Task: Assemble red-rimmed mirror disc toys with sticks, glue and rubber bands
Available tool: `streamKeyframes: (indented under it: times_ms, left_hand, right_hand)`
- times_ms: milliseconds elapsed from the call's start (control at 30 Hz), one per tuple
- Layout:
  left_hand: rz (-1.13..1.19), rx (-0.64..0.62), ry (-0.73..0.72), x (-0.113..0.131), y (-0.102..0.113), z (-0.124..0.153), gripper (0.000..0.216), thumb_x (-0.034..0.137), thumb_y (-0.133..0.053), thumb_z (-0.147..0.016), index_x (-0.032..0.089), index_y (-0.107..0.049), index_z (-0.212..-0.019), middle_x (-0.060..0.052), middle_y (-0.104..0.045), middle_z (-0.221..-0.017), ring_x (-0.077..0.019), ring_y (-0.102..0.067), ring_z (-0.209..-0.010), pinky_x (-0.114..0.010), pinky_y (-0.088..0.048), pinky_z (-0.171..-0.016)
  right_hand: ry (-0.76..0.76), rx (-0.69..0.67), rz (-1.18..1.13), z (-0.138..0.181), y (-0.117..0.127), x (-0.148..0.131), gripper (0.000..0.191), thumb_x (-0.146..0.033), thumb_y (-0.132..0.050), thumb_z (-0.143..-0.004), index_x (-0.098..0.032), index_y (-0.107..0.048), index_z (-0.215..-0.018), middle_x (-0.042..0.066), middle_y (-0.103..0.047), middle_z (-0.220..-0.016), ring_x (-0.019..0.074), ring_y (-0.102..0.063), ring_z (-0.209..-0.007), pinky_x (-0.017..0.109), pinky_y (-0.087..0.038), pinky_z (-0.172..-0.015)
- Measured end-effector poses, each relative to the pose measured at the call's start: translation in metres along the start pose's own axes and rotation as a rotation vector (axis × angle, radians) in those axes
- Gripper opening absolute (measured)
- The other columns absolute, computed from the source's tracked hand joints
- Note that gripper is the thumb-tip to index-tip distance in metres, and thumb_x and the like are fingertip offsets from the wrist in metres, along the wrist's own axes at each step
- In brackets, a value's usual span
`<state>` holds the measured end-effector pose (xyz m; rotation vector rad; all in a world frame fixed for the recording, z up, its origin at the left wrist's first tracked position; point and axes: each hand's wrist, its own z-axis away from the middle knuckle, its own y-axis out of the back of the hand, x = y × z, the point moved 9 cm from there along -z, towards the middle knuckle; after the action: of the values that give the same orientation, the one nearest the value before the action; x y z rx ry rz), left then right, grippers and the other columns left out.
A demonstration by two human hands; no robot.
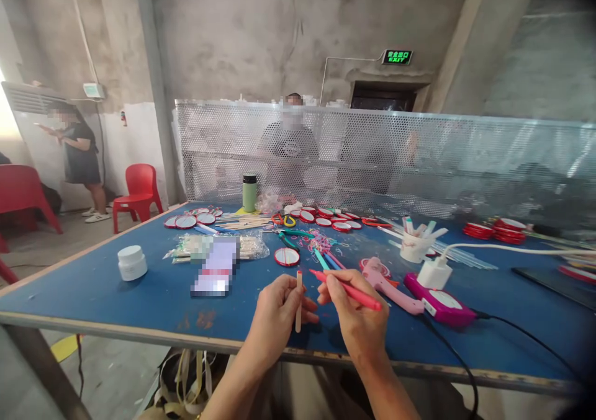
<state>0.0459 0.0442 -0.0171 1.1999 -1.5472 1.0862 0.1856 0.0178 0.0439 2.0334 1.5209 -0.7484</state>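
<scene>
My left hand (282, 311) is closed on a flat wooden craft stick (298, 311), held upright near the table's front edge. The stick's top end is coloured red. In my right hand (356, 314) is a red marker pen (358, 291), its tip pointing left toward the stick's top and a little apart from it. Just beyond my hands lies a round white disc with a red rim (287, 257). Behind it are teal-handled pliers (287, 240) and a heap of small colourful bands (321, 241). A pink glue gun (391, 286) rests to the right of my right hand.
A white jar (132, 263), a phone (216, 266) and bagged sticks (254, 246) lie left. To the right are a cup of pens (416, 246) and a purple power strip (440, 302) with cables. A perforated metal screen (223, 153) bounds the far edge; one person (288, 147) is behind it.
</scene>
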Motion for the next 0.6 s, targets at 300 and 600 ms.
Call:
streamKeyframes:
  times_ms: [300,600]
  left_hand:
    - [-0.054,-0.067,-0.064,0.006,-0.005,0.0,0.035,0.048,-0.053,-0.089,0.014,-0.063,-0.088,-0.007,-0.071,-0.082,-0.0189,-0.069,-0.064,-0.03,-0.058,-0.063]
    - [-0.123,-0.009,-0.102,0.018,-0.002,0.001,0.031,0.044,-0.055,-0.087,0.016,-0.06,-0.074,-0.001,-0.063,-0.067,-0.0126,-0.059,-0.058,-0.021,-0.052,-0.057]
  right_hand:
    - [0.095,-0.091,0.103,0.006,-0.009,-0.007,0.01,-0.025,-0.058,-0.092,-0.02,-0.066,-0.09,0.0,-0.069,-0.074,0.0134,-0.068,-0.061,0.023,-0.056,-0.061]
    - [0.158,-0.162,0.147,0.006,-0.017,-0.014,0.011,-0.02,-0.056,-0.092,-0.021,-0.067,-0.09,-0.001,-0.069,-0.074,0.0123,-0.068,-0.064,0.021,-0.054,-0.063]
